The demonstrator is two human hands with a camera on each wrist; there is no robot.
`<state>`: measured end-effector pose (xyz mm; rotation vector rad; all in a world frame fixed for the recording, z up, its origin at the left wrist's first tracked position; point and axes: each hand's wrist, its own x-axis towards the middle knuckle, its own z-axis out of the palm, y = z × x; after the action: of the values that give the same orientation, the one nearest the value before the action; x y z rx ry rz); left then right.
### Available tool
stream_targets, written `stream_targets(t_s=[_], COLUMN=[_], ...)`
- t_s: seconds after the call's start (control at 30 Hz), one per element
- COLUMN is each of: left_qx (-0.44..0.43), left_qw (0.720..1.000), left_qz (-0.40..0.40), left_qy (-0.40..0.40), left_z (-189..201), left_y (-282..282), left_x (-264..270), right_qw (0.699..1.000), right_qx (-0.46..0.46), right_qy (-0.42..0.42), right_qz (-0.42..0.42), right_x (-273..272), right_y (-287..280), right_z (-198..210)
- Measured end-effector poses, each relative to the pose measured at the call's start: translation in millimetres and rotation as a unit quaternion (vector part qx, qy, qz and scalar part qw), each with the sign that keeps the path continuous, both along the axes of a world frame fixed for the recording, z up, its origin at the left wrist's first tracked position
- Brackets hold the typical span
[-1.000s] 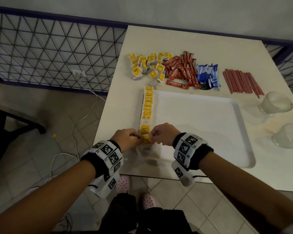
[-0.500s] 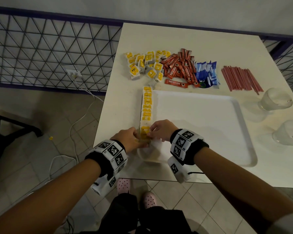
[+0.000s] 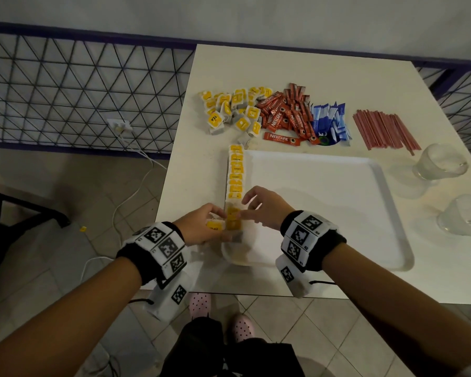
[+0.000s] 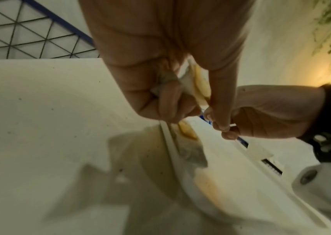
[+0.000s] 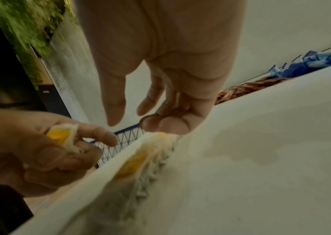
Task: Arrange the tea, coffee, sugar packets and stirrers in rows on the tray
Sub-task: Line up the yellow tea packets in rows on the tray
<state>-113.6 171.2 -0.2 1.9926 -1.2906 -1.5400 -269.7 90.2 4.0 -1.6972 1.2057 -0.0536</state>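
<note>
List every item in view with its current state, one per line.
Tray: flat on the table, one row along its left edge.
Row of tea bags: lined up, overlapping.
Tea bag pile: loose, off the tray.
Coffee sticks: heaped, off the tray.
Sugar packets: heaped, off the tray.
Stirrers: bundled side by side, off the tray.
Left hand: holds tea bags.
Right hand: fingers relaxed, holds nothing.
Two glasses: upside down.
</note>
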Motion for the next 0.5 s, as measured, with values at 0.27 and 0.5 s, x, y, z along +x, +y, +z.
stream_targets(t_s=[0.27, 0.5], left_qx=[-0.04, -0.099], left_qw=[0.993, 0.98], left_qz=[0.034, 0.101], left_qy=[0.108, 0.14], left_z=[14.8, 15.6], left_y=[-4.1, 1.6], left_x=[-5.9, -16.5], right_qw=[0.993, 0.995], right_qx=[0.039, 0.013], right_qy=[-0.063, -0.09], right_qz=[0.09, 0.046], right_x=[4.1, -2.4], right_y=[12.6, 12.4], right_z=[34.3, 39.1])
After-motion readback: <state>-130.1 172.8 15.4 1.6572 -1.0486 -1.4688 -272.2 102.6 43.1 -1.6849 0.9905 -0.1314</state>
